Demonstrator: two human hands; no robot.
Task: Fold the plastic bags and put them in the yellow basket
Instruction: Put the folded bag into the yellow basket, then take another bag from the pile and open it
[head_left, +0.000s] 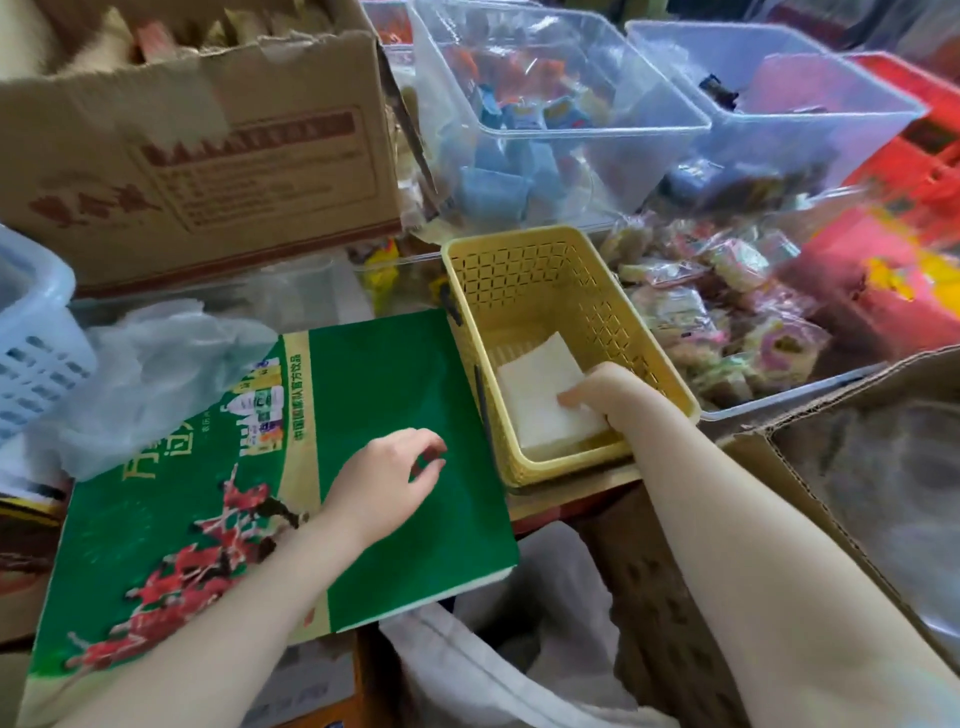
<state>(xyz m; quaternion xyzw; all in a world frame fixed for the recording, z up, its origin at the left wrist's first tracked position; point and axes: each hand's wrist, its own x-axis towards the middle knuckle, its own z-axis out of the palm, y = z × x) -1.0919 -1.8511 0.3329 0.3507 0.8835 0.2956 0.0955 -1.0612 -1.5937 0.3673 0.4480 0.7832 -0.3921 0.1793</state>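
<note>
While the right hand presses a folded white plastic bag into the yellow basket, fingers grasping its corner, the left hand hovers slack; released early, the fold may spring open.

yellow lattice basket; white folded bag; green box

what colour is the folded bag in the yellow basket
White: the folded plastic bag lying in the yellow perforated plastic basket is plain white, seen in the head view.
</note>
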